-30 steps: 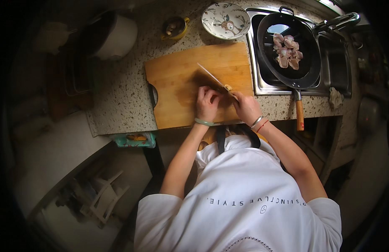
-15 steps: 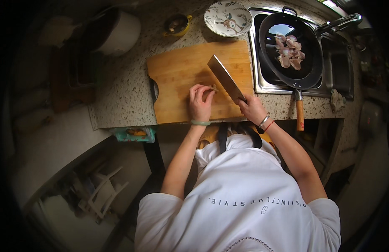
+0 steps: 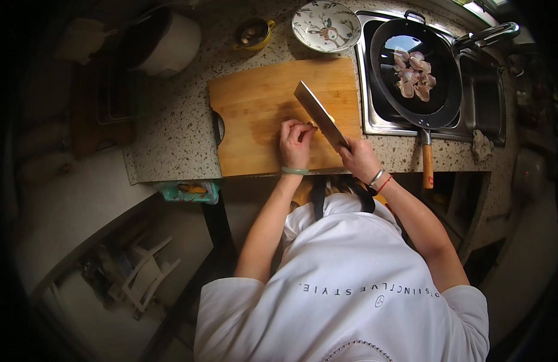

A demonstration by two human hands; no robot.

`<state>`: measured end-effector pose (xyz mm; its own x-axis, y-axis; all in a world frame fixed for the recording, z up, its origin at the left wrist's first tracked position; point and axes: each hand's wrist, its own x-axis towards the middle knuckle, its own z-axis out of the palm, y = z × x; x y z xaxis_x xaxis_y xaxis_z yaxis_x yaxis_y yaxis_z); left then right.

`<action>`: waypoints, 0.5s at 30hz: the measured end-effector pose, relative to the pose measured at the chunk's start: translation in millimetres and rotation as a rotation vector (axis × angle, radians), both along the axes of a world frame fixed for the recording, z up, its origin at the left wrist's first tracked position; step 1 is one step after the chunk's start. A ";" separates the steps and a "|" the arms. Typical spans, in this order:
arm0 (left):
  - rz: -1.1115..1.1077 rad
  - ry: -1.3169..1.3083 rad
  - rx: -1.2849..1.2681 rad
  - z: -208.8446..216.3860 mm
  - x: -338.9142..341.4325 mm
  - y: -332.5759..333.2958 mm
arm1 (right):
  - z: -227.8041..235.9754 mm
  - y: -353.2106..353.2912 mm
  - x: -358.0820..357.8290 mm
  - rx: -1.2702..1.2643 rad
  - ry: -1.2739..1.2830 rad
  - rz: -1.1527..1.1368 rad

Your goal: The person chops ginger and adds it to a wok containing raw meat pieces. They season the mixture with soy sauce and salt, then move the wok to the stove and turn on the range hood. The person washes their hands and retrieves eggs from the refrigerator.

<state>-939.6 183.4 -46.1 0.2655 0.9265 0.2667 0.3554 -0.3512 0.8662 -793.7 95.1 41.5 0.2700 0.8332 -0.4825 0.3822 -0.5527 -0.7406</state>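
My right hand [image 3: 360, 159] is closed round the handle of a cleaver [image 3: 320, 113]. Its broad blade slants up and left over the wooden cutting board [image 3: 255, 90], edge toward the board. On the near side of the blade, the fingertips of my left hand [image 3: 296, 142] pinch a small yellowish-brown piece of ginger [image 3: 313, 125], as it appears, right against the metal. A pale yellow slice [image 3: 331, 119] shows just past the blade's right side. Damp, darker patches mark the wood around my left fingers.
A black wok [image 3: 384, 90] with pale pinkish meat pieces [image 3: 415, 75] rests over the sink [image 3: 367, 120], its wooden handle [image 3: 428, 166] jutting past the counter edge. Behind the board are a patterned plate [image 3: 315, 18] and a yellow cup [image 3: 262, 43]. A white pot-like appliance [image 3: 179, 45] stands left.
My left hand has shifted slightly right, closer to the blade. The cleaver has moved a little left, and a pale slice now shows on its right side.
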 end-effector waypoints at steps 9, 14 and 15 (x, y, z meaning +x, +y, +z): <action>-0.010 -0.052 -0.046 -3.4 -0.9 2.3 | 26.0 11.4 -2.7 -0.272 0.205 -0.073; -0.019 -0.054 -0.070 -5.0 -3.8 4.0 | 6.0 9.5 -13.8 -0.037 -0.042 0.029; -0.022 -0.055 -0.079 -4.3 -4.1 3.7 | -0.4 7.0 -15.7 0.072 -0.133 0.067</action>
<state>-943.7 187.1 -50.4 0.2729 0.9393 0.2079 0.2992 -0.2883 0.9096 -809.4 102.1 41.1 0.2703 0.8826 -0.3847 0.5138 -0.4702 -0.7176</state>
